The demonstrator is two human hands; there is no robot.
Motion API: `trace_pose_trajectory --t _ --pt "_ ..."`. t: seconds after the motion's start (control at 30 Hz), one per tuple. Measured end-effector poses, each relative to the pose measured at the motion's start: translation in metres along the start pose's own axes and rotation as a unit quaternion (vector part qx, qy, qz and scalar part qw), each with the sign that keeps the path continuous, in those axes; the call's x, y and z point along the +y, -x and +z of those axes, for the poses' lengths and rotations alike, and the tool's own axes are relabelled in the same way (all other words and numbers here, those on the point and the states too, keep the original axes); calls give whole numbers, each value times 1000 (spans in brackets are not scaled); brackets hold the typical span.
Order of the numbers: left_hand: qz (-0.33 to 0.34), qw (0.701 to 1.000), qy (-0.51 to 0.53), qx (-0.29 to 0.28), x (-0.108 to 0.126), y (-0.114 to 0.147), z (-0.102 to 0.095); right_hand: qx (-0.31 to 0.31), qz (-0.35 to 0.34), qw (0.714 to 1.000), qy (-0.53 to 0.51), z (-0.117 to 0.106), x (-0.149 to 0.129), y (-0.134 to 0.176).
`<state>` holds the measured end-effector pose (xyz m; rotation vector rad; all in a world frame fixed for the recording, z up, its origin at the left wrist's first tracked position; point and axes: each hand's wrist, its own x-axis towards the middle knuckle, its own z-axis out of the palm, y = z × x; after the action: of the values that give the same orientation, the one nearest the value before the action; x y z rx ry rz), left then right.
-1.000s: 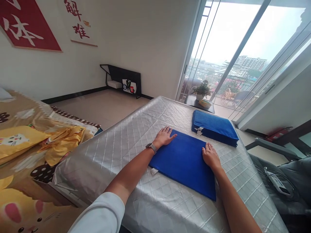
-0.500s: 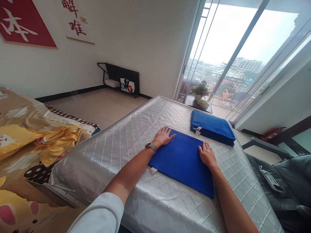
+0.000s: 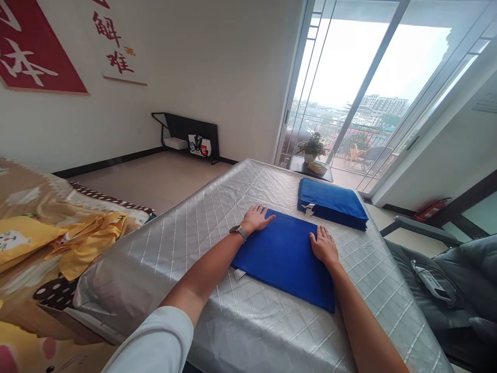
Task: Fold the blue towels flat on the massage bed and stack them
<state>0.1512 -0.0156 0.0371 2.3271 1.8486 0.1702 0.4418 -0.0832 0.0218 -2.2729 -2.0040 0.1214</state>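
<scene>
A flat blue cloth, smooth and rectangular, lies on the silver quilted table cover. My left hand rests palm down on its far left corner, fingers stretched out. On the far right corner lies my right hand, flat with the fingers extended. A small white label sticks out from the cloth's near left edge. Behind it, to the right, stands a neat stack of folded blue cloths with white tags at its left corner.
Left of the table is a bed with patterned bedding and yellow clothing. To the right, a grey chair holds a white power strip. A potted plant stands on a small black table beyond, by the glass door.
The camera view has tilted up slightly and shifted a little. Both hands stay flat on the same corners of the blue cloth, which looks unchanged.
</scene>
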Motion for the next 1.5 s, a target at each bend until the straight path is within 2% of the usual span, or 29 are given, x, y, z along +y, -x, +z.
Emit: trace_pose_trajectory --t 0.1,0.2,0.3,0.37,0.43,0.53,0.73,1.0,1.1,1.2,1.5 --pt "-13 1000 -10 22 32 -6 -4 -1 3 1000 0 0 -1 0" --pt "107 994 -4 37 89 -6 7 5 0 1000 2 2 0 0" --pt "229 972 6 57 149 -2 27 7 -17 1000 17 7 7 -1" --pt "265 961 20 77 176 -1 40 7 -37 999 32 10 11 -1" --pt "261 961 39 82 186 -1 48 7 -43 998 39 11 13 -1" --pt "222 971 57 68 175 -1 52 6 -26 999 30 9 10 -1" --pt "164 983 53 59 125 3 44 6 -15 1000 9 4 3 -1" --pt "48 997 39 49 24 12 19 3 -14 1000 8 7 7 -5" --pt "20 997 36 59 -4 18 15 4 -16 1000 14 7 8 -6" --pt "13 997 40 63 -13 20 16 5 -15 1000 23 7 8 -5" --pt "18 997 48 59 -11 19 16 -9 -12 999 35 5 8 -7"
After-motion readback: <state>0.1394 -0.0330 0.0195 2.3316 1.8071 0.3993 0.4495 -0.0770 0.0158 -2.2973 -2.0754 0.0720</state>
